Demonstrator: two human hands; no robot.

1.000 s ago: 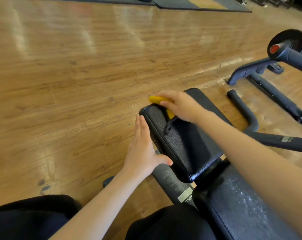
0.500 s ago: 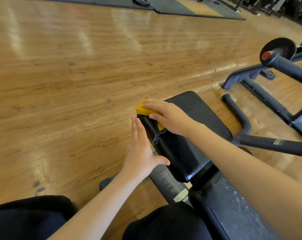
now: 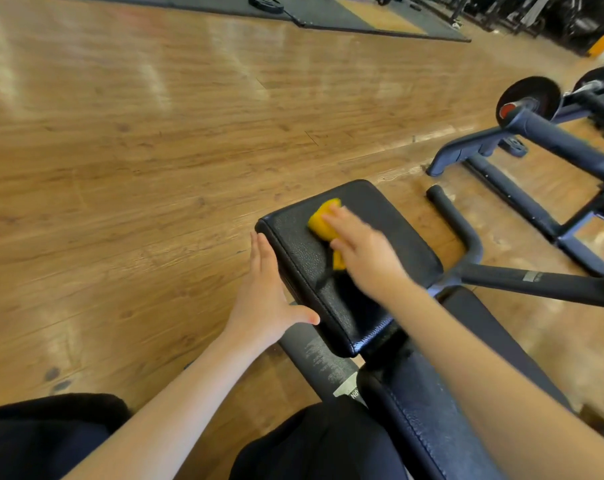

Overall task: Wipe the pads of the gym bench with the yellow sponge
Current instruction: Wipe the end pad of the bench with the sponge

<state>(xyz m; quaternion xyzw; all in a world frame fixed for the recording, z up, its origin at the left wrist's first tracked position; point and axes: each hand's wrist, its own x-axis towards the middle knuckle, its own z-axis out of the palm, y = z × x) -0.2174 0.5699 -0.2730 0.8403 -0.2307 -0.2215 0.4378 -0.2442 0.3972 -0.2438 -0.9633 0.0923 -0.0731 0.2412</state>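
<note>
Yellow foam shows against black vinyl: the yellow sponge [image 3: 324, 216] lies on top of the small seat pad [image 3: 380, 223] of the gym bench, toward its far-left part, with a second scrap of yellow peeking out lower down under the palm. The right hand [image 3: 362, 251] covers the sponge from the near side, fingers laid long over it and pressing it onto the pad; the hand is smeared by motion, so whether the thumb tucks round the sponge's edge is hard to say — it reads more as a flat press than a pinch. The left hand [image 3: 264, 296] is spread, its straight fingers flat against the pad's left side wall and its thumb hooked over the near corner, bracing the pad, not gripping it. The pad's long axis runs away from the person and a little leftward, and the sponge sits ahead of the right hand's knuckles along that line, so the right hand is plainly the one placed to work it — a stroke along the length seems the natural next pass. The longer back pad [image 3: 442, 410] lies nearer the person, beneath the right forearm, and looks speckled, probably not yet wiped. Around it is wood floor [image 3: 120, 168], with a dark equipment frame [image 3: 535, 140] to the right.
</note>
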